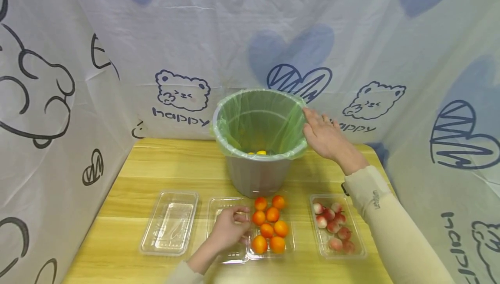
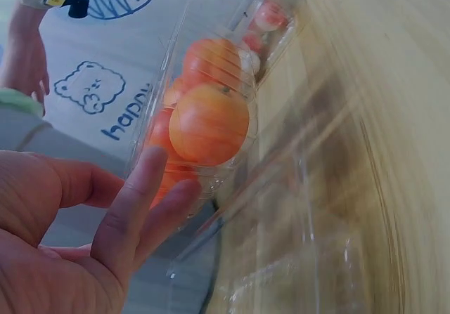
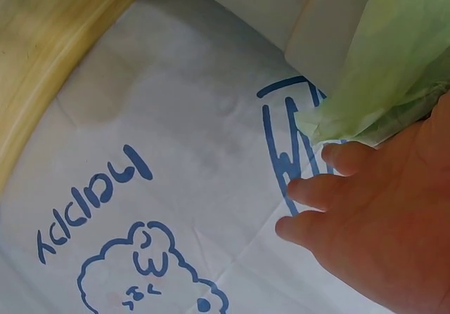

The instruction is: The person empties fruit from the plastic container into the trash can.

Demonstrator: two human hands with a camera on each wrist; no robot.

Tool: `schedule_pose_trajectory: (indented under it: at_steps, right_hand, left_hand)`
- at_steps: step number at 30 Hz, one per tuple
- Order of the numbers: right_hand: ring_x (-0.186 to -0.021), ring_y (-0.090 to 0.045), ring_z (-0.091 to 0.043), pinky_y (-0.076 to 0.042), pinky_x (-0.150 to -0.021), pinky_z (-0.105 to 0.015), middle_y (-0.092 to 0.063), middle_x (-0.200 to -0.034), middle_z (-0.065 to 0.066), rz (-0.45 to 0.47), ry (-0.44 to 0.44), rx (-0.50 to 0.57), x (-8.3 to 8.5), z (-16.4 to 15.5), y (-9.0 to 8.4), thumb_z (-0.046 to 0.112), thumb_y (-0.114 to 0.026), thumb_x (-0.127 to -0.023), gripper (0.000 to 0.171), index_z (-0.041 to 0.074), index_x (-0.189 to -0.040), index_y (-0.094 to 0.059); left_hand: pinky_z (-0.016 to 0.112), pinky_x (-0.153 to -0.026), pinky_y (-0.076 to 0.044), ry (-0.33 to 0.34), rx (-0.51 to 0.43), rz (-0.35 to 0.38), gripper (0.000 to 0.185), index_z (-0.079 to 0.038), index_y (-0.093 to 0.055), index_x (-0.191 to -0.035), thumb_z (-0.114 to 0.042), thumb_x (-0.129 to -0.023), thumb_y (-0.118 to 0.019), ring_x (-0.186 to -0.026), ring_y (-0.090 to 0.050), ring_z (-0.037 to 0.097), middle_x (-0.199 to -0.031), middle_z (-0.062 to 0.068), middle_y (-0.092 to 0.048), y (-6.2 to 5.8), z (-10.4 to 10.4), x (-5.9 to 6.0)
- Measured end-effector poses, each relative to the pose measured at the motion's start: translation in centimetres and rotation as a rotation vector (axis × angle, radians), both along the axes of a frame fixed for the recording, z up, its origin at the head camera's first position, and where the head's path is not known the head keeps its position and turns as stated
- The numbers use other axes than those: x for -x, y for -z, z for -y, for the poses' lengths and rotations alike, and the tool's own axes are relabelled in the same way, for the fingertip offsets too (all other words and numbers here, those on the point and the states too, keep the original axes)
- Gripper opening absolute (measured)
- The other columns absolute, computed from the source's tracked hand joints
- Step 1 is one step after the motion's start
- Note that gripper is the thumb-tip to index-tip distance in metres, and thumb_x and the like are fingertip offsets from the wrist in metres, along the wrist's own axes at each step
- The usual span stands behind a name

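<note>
In the head view, the right hand (image 1: 327,138) rested with straight, relaxed fingers against the rim of the grey bin (image 1: 258,175) lined with a green bag (image 1: 259,121), holding nothing. The left hand (image 1: 228,230) lay on the clear tray (image 1: 250,236) of oranges (image 1: 269,227), fingers loosely curled at the fruit. I judged the work to be at the picking stage: the next move called for a firm grip on one orange. An empty tray (image 1: 169,223) and a tray of red fruit (image 1: 337,227) sat on the tabletop (image 1: 129,179).

The left wrist view showed the left hand's fingers (image 2: 130,212) open, just beside an orange (image 2: 209,123) behind the tray wall.

The right wrist view showed the right hand's fingers (image 3: 316,191) spread, empty, beside the bag's edge (image 3: 380,82).
</note>
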State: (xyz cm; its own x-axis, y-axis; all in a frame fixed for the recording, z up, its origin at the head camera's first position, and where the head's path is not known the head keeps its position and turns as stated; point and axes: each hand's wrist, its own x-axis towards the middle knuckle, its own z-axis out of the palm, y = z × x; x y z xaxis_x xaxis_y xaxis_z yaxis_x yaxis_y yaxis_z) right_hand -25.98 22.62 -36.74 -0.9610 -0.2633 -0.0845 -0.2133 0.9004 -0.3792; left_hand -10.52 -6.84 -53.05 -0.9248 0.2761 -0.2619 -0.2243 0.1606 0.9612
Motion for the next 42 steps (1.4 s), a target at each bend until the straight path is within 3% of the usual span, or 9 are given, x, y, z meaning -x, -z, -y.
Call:
schedule_pose_trajectory:
  at_steps: [16, 23, 36, 42]
  right_hand:
    - [-0.16, 0.006, -0.055, 0.015, -0.125, -0.075, -0.005, -0.177, -0.017, -0.019, 0.011, -0.107, 0.0, 0.2, -0.4, 0.043, -0.006, -0.11, 0.067, 0.016, -0.171, -0.003]
    - [-0.16, 0.006, -0.054, 0.016, -0.126, -0.074, -0.005, -0.177, -0.017, -0.019, 0.01, -0.094, 0.0, 0.2, -0.4, 0.044, -0.006, -0.109, 0.067, 0.017, -0.171, -0.003]
    - [-0.16, 0.003, -0.055, 0.014, -0.126, -0.075, -0.005, -0.177, -0.017, -0.008, 0.01, -0.065, 0.0, 0.2, -0.1, 0.043, -0.006, -0.109, 0.067, 0.016, -0.171, -0.002]
    - [-0.16, 0.003, -0.055, 0.014, -0.126, -0.075, -0.005, -0.177, -0.016, -0.006, 0.013, -0.06, 0.0, 0.1, -0.1, 0.044, -0.006, -0.109, 0.068, 0.016, -0.171, -0.002]
  left_hand:
    - [0.041, -0.059, -0.068, -0.042, 0.003, 0.007, 0.044, 0.015, -0.055, -0.135, 0.002, -0.095, -0.068, -0.07, -0.076, 0.025, -0.106, 0.028, -0.072, -1.2, 4.2, -0.8]
    - [0.039, -0.058, -0.068, -0.088, 0.031, 0.037, 0.047, 0.013, -0.055, -0.137, 0.004, -0.093, -0.069, -0.069, -0.075, 0.024, -0.103, 0.024, -0.072, -1.2, 5.4, -1.2]
    - [0.037, -0.057, -0.067, -0.123, 0.061, 0.02, 0.047, 0.014, -0.053, -0.138, 0.006, -0.094, -0.067, -0.076, -0.078, 0.035, -0.107, 0.025, -0.074, -2.1, 8.2, -1.2]
    - [0.036, -0.057, -0.067, -0.202, 0.126, 0.02, 0.048, 0.011, -0.053, -0.141, 0.006, -0.094, -0.064, -0.079, -0.078, 0.033, -0.11, 0.026, -0.074, -3.1, 10.1, -0.8]
